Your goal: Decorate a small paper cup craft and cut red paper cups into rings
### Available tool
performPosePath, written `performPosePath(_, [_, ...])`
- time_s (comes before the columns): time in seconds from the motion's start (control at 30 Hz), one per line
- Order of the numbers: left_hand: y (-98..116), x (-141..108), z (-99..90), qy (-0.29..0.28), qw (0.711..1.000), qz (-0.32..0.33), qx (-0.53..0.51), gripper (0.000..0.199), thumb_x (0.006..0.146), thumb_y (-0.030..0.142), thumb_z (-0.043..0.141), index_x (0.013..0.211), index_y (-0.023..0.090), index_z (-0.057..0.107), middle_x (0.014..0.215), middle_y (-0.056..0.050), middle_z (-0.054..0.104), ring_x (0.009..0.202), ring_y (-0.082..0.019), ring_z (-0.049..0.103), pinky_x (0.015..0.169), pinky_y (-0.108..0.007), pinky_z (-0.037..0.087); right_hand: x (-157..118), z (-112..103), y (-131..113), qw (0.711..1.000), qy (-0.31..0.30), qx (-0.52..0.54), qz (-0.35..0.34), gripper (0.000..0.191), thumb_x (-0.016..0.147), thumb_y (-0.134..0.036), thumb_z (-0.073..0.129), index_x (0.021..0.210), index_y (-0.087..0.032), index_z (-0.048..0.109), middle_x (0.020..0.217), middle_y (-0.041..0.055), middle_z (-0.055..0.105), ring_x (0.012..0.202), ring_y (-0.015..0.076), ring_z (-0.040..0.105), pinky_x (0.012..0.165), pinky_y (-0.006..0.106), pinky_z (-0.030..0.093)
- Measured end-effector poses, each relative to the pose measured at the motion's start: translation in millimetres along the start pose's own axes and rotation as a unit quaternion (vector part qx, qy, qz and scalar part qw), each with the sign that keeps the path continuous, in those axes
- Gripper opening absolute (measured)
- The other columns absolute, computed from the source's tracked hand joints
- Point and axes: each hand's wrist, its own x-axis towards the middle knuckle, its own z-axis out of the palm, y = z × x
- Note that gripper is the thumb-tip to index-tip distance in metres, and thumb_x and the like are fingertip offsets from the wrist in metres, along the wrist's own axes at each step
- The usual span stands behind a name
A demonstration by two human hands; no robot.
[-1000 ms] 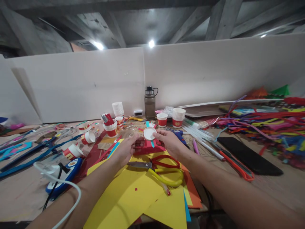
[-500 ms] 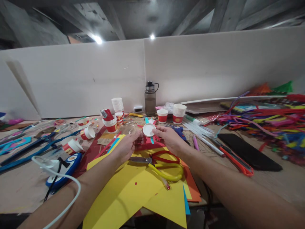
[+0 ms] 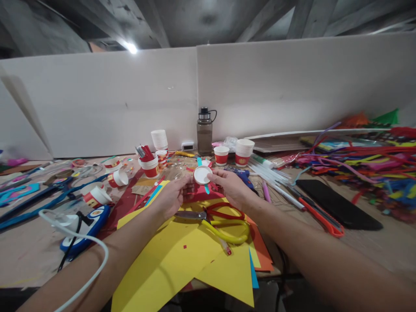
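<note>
Between my two hands is a small round white paper cup piece (image 3: 202,174) with a raised rim, its flat round face towards me. A turquoise strip (image 3: 207,189) shows below it, and more turquoise sticks out above. My right hand (image 3: 226,183) pinches the piece at its right edge, thumb on the rim. At the left edge, the fingers of my left hand (image 3: 177,193) are closed on it, partly hidden. Red paper (image 3: 200,197) lies beneath the hands. Scissors (image 3: 211,219) with one red and one yellow handle rest on yellow paper (image 3: 162,255) nearer to me.
Paper cups (image 3: 244,152) stand stacked behind, near a water bottle (image 3: 204,136). A cup of red-handled tools (image 3: 148,167) is at left, with tipped cups (image 3: 117,178) beside it. A blue power strip (image 3: 86,232), a utility knife (image 3: 321,216) and a black phone-like slab (image 3: 339,203) flank my arms.
The view has shifted slightly, with the table appearing a little higher. Both hands keep their hold on the cup piece, which stays almost in the same place.
</note>
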Motion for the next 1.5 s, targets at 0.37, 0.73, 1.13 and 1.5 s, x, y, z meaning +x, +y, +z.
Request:
performPosePath(0.37, [-0.8, 4.7, -6.6, -0.028, 1.0, 0.003, 0.004, 0.033, 0.074, 0.046, 0.066, 0.082, 0.013, 0.067, 0.077, -0.005, 0.065, 0.067, -0.011, 0.056, 0.059, -0.022, 0.044, -1.0, -0.1, -2.4, 0.999, 0.0, -0.037, -0.017, 0.032, 0.062, -0.043, 0.075, 0.076, -0.015, 0.065, 0.064, -0.0021, 0.055, 0.054, 0.0075, 0.036, 0.053, 0.025, 0.025])
performPosePath(0.73, [1.2, 1.2, -3.9, -0.036, 0.999, -0.011, -0.003, 0.033, 0.081, 0.045, 0.058, 0.083, 0.013, 0.066, 0.076, -0.005, 0.064, 0.068, -0.011, 0.057, 0.059, -0.023, 0.047, -1.0, -0.4, -2.8, 1.0, -0.009, 0.0, 0.001, 0.033, 0.06, -0.042, 0.076, 0.075, -0.015, 0.063, 0.062, -0.0027, 0.053, 0.053, 0.0069, 0.037, 0.053, 0.025, 0.025])
performPosePath(1.13, [-1.0, -0.9, -0.8, 0.008, 0.99, 0.116, 0.084, 0.036, 0.076, 0.047, 0.063, 0.077, 0.011, 0.066, 0.068, -0.005, 0.063, 0.064, -0.012, 0.057, 0.061, -0.024, 0.042, -2.1, 0.4, -1.9, 0.999, -0.023, 0.016, 0.016, 0.033, 0.059, -0.043, 0.078, 0.069, -0.016, 0.061, 0.06, -0.0026, 0.051, 0.054, 0.008, 0.04, 0.054, 0.025, 0.031])
performPosePath(1.5, [-1.3, 0.7, -4.5, -0.079, 0.992, 0.088, 0.041, 0.026, 0.071, 0.036, 0.072, 0.079, 0.012, 0.065, 0.069, -0.001, 0.058, 0.062, -0.007, 0.051, 0.061, -0.02, 0.041, -1.7, -1.1, 0.1, 1.0, -0.015, 0.012, -0.009, 0.032, 0.062, -0.043, 0.076, 0.068, -0.016, 0.059, 0.063, -0.0018, 0.052, 0.056, 0.0086, 0.04, 0.056, 0.026, 0.03])
